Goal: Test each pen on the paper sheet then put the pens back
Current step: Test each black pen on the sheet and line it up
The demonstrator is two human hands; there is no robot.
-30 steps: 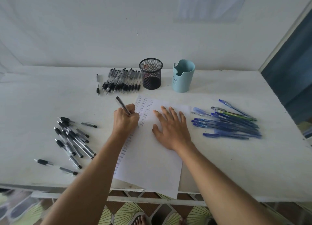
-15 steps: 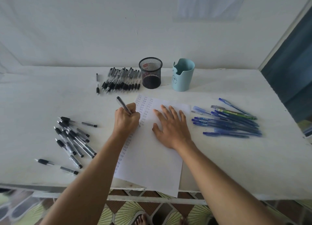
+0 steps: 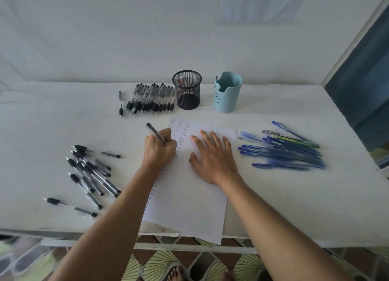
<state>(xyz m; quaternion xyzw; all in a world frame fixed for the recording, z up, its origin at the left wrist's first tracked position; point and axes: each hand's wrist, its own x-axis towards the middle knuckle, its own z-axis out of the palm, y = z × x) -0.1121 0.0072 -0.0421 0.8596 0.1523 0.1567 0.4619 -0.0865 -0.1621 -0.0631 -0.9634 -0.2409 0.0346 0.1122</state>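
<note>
While the left grip (image 3: 160,149) clamps a grey pen (image 3: 153,131), right grip (image 3: 212,160) spread flat on scribbled paper sheet (image 3: 189,207).

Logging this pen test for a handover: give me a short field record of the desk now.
left hand: grips pen at left side of paper, tip hidden
right hand: flat on paper
paper: small marks in columns, top left
black pens: pile at left, row beside mesh cup
blue pens: pile right of paper
cups: mesh cup and blue cup, upright
</note>
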